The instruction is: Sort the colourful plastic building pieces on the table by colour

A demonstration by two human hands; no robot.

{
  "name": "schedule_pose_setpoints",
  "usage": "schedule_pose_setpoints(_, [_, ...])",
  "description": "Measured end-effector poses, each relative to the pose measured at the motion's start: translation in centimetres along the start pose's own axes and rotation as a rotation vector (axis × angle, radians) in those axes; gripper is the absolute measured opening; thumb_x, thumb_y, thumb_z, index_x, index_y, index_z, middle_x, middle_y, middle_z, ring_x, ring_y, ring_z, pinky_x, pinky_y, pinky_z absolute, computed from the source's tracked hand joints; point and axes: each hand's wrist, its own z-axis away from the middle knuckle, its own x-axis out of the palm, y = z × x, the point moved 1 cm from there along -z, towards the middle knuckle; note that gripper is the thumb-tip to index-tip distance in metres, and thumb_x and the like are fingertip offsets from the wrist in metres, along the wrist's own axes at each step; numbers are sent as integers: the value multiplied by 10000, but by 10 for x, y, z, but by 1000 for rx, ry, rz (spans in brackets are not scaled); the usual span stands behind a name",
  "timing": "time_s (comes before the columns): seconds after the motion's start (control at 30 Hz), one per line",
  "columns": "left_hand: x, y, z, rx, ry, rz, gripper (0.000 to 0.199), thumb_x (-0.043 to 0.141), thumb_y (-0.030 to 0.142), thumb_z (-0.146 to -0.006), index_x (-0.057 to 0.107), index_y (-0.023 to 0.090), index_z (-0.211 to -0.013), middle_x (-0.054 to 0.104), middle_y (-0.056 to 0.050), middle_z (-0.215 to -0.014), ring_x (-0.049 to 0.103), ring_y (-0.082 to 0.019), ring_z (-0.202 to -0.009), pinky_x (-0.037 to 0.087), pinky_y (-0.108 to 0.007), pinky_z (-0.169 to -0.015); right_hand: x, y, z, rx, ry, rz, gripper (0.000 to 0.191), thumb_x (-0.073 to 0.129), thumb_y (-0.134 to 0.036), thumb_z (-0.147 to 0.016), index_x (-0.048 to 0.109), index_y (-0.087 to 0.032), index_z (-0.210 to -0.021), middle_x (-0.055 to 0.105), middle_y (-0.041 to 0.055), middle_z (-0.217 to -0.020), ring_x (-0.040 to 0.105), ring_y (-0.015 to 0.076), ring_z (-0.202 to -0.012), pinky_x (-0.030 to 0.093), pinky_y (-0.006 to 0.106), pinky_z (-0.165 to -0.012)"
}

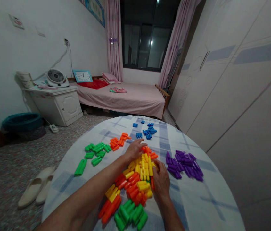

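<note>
A mixed pile of plastic building pieces lies on the round table before me, with yellow pieces (pixel 143 166) on top. Red pieces (pixel 132 184) and a green cluster (pixel 130 214) sit nearer to me. My left hand (pixel 135 149) reaches over the pile's far left side, fingers stretched out beside some orange pieces (pixel 147 150); its fingertips touch or nearly touch them. At the pile's right edge, my right hand (pixel 161 179) has its thumb and curled fingers around a yellow piece, partly hidden by the hand.
Sorted groups lie around: purple pieces (pixel 185 164) at right, blue pieces (pixel 149 131) at the far side, green pieces (pixel 98 149) and orange pieces (pixel 118 142) at left. A checked cloth covers the table (pixel 212 189). Beyond stand a bed (pixel 130 99) and a white cabinet (pixel 65 107).
</note>
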Motion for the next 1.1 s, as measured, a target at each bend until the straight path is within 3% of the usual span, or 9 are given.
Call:
schedule_pose_setpoints(0.13, [-2, 1, -27, 42, -177, 16, 426, 600, 150, -757, 599, 204, -1179, 502, -88, -1342, 457, -228, -1235, 349, -354, -1043, 0, -1, 0, 6, -12, -11, 331, 373, -289, -808, 575, -218, -1061, 605, 36, -1069, 540, 201, -996, 379, 318, -878])
schedule_pose_setpoints(0.3, [3, 2, -36, 32, -305, 8, 352, 647, 173, -691, 675, 202, -1041, 688, -40, -1012, 630, -189, -926, 476, -246, -803, 0, 0, 0, 15, -9, -1, 340, 371, -299, -815, 572, -204, -1073, 605, 51, -1073, 547, 207, -990, 382, 321, -878])
schedule_pose_setpoints(0.43, [2, -8, -27, -84, -206, -75, 283, 556, 187, -759, 668, 152, -1017, 677, -93, -992, 624, -216, -895, 474, -282, -756, 0, 1, -1, 16, -18, 7, 342, 374, -294, -805, 576, -200, -1065, 607, 53, -1072, 545, 210, -1002, 381, 322, -884])
schedule_pose_setpoints(0.63, [-15, -35, 3, -164, -34, -214, 227, 461, 138, -809, 682, 130, -860, 649, -133, -958, 584, -247, -965, 441, -363, -851, 0, 0, -1, 26, -10, 6, 342, 374, -297, -805, 578, -197, -1061, 610, 56, -1076, 544, 211, -1006, 378, 326, -896])
schedule_pose_setpoints(0.73, [-26, -39, 12, -177, 50, -246, 250, 439, 97, -805, 671, 117, -895, 618, -164, -1048, 531, -276, -1066, 407, -428, -920, 1, 0, 0, 13, 3, 1, 348, 373, -298, -804, 579, -193, -1064, 613, 55, -1075, 546, 206, -1008, 379, 322, -901])
schedule_pose_setpoints(0.9, [-23, -15, -1, -71, 37, -154, 273, 495, 204, -841, 636, 157, -1070, 579, -101, -1200, 486, -205, -1157, 361, -340, -1017, 1, 2, 0, 10, 4, 8, 349, 374, -303, -806, 577, -198, -1070, 610, 58, -1084, 548, 212, -1008, 385, 329, -891])
schedule_pose_setpoints(1.0, [-8, 8, -19, 33, -83, -64, 340, 555, 324, -829, 619, 206, -1141, 569, -62, -1255, 492, -164, -1178, 350, -271, -1027, 2, 3, -1, 20, -1, 1, 354, 376, -301, -802, 575, -197, -1076, 606, 63, -1087, 549, 215, -1001, 389, 334, -889])
schedule_pose_setpoints(1.1, [8, 28, -34, 76, -214, -5, 397, 629, 340, -760, 630, 230, -1142, 594, -57, -1237, 522, -184, -1159, 376, -271, -997, 1, 3, -2, 19, -14, -15, 363, 380, -305, -799, 573, -195, -1085, 605, 64, -1088, 551, 212, -999, 394, 332, -887])
